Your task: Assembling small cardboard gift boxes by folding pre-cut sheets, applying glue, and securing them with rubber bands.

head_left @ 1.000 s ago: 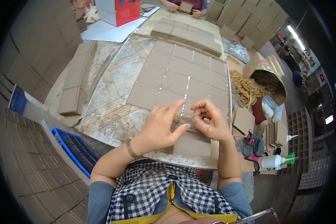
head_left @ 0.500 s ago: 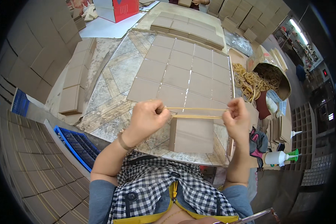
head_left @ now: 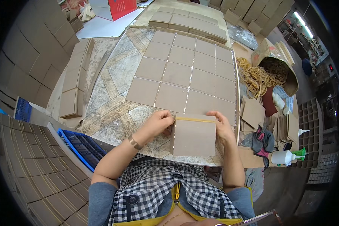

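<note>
A yellow rubber band lies stretched across the far end of a square stack of grey-brown boards, close to the table's near edge. At the stack's far left corner, my left hand is closed, thumb and fingers pinched at the band's end. My right hand curls round the far right corner, its fingers bent at the band's other end. The stack hides part of the fingertips on both sides. Just beyond lie rows of flat square boards with white glue lines between them.
More stacked boards stand at the table's far end. To the right are a tipped container spilling rubber bands, loose boards and a white bottle with a green top. A blue crate sits at the left.
Both hands have come down and nearer the stack's sides. The rubber band, held stretched in the air before, now lies across the stack's far end.
</note>
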Motion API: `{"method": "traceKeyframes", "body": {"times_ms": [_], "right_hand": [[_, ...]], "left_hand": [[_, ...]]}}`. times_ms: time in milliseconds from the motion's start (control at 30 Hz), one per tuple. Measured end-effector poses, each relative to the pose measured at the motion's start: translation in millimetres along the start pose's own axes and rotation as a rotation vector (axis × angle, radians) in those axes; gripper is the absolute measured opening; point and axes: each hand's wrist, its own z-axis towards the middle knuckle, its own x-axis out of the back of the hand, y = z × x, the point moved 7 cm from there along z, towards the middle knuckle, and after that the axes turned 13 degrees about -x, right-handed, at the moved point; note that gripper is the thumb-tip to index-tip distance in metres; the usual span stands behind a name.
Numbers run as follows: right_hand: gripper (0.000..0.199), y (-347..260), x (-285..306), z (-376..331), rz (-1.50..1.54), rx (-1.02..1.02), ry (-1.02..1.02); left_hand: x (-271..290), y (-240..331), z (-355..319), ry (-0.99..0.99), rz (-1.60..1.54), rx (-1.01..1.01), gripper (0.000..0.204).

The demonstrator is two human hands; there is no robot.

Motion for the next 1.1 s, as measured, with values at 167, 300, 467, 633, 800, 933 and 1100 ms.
{"method": "traceKeyframes", "body": {"times_ms": [167, 300, 467, 633, 800, 933, 1100], "right_hand": [[0.037, -0.4, -8.1, -20.8, -0.193, 0.196, 0.027], [0.051, -22.4, -31.1, -64.3, 0.017, 0.428, -0.061], [0.055, -3.4, -38.4, -99.6, -0.349, 0.999, 0.137], [0.045, -8.9, -38.3, -110.9, -0.413, 0.942, 0.326], [0.027, -38.1, -19.3, -82.8, -0.247, 0.662, 0.509], [0.026, -40.9, -15.6, -54.2, -0.278, 0.514, 0.369], [0.027, -22.8, -16.7, -54.7, -0.130, 0.436, 0.066]], "left_hand": [[-14.9, 14.1, -25.1, 0.006, 0.049, -0.316, 0.034], [-25.7, 62.6, -50.9, 0.012, 0.141, -0.756, 0.055], [-23.0, 75.0, -62.9, -0.354, 0.387, -0.963, 0.076], [-9.4, 59.1, -52.5, -0.305, 0.488, -0.811, 0.072], [-5.4, 73.1, -11.7, -0.114, 0.525, -0.701, 0.040], [3.5, 57.5, 11.9, -0.118, 0.357, -0.755, 0.024], [0.0, 30.9, 5.1, -0.137, 0.019, -0.516, 0.023]]}}
